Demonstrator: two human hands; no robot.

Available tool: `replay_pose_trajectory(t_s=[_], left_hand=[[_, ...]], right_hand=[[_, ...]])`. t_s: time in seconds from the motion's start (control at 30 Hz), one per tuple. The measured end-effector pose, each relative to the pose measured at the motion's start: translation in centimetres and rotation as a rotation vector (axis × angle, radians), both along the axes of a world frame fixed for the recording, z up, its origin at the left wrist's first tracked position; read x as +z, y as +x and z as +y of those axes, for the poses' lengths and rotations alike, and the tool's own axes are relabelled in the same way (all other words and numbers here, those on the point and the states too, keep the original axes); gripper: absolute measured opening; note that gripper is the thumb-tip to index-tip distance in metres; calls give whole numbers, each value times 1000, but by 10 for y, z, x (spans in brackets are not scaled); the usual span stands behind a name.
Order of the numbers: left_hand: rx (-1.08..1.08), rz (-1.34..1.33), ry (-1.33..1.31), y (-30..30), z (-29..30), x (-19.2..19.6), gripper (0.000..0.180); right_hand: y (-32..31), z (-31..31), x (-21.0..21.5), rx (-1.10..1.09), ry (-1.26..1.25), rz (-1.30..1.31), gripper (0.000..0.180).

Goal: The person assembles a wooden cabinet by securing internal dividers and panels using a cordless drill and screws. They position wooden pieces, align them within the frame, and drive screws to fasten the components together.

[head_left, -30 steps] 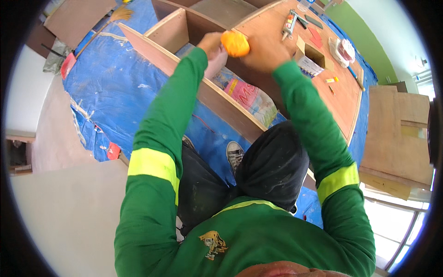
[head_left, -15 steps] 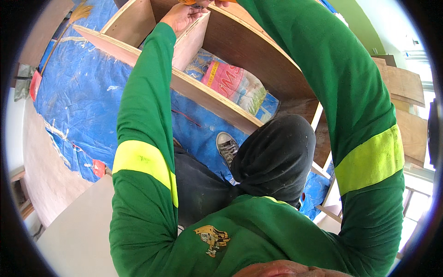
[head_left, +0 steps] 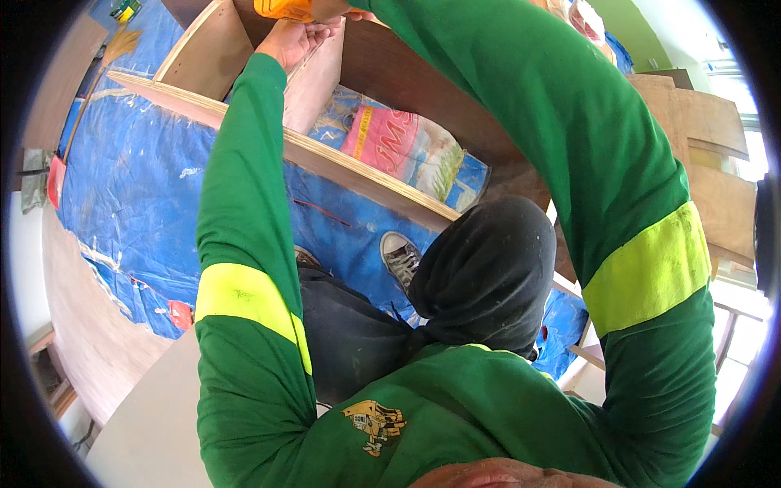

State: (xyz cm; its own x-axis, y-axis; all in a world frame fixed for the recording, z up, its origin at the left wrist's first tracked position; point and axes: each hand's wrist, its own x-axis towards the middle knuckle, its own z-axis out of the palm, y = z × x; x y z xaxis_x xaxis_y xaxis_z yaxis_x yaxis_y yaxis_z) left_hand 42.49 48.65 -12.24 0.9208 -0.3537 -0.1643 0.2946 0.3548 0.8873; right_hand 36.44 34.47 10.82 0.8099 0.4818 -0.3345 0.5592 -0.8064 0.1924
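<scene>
At the top edge, my right hand [head_left: 332,10] grips an orange power tool [head_left: 285,8], which is partly cut off by the picture's edge. Just below it, my left hand [head_left: 297,41] has its fingers pressed together by the upper end of a plywood divider [head_left: 316,81]. Whatever those fingers pinch, if anything, is too small to make out. The divider stands inside an open plywood cabinet frame [head_left: 366,172]. Its long near board runs in front of my knees, and a dark brown panel [head_left: 423,98] forms the far side.
A printed red and white sack [head_left: 399,146] lies inside the frame on blue sheeting [head_left: 130,171]. A broom [head_left: 89,89], a red dustpan [head_left: 55,180] and a green container [head_left: 124,10] are at the left. Wooden boards [head_left: 708,122] stand at the right. My bent knee is close to the frame.
The view has shifted, so the frame and both hands appear farther left. More of the orange tool shows beside my left hand. The green container has come into view.
</scene>
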Motion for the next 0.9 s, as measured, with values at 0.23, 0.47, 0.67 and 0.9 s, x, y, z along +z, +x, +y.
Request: replay_pose_trajectory(t_s=[0.23,0.47,0.67,0.9], left_hand=[[-239,-12,-131,4,61,8,57],[-309,-126,442,-115,40,206,79],[119,-574,843,-114,20,168,42],[174,-1041,1453,-106,27,153,12]], right_hand=[[19,0,-13,93,36,-1,47],[18,7,-10,26,56,24,39],[2,13,-9,-22,33,43,33],[-8,14,-8,-76,18,47,27]])
